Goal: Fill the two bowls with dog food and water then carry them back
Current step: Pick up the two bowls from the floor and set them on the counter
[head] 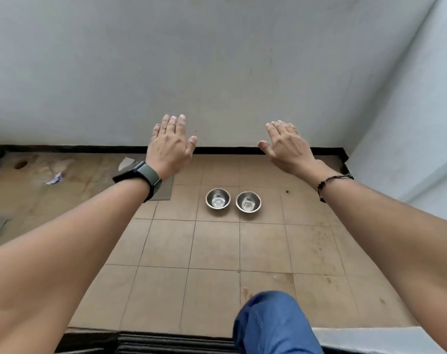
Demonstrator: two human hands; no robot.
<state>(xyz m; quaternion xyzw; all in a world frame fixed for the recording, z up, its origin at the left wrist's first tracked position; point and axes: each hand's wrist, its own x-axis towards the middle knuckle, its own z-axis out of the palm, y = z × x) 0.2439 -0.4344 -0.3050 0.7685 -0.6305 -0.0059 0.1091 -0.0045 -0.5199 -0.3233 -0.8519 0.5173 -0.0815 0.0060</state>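
Two small steel bowls stand side by side on the tiled floor, the left bowl [218, 198] and the right bowl [248, 202], both with nothing inside. My left hand [170, 146] is stretched out in the air with straight fingers, palm down, a dark watch on its wrist. My right hand [286, 145] is held out the same way, a thin black cord on its wrist. Both hands hold nothing and are above and beyond the bowls in the view, one to each side.
A pale wall [217, 72] with a black skirting strip [102, 148] closes the far side, and another wall [421, 123] closes the right. Paper scraps [54, 179] and a grey mat [163, 190] lie at the left. My knee in blue trousers [273, 325] is at the bottom.
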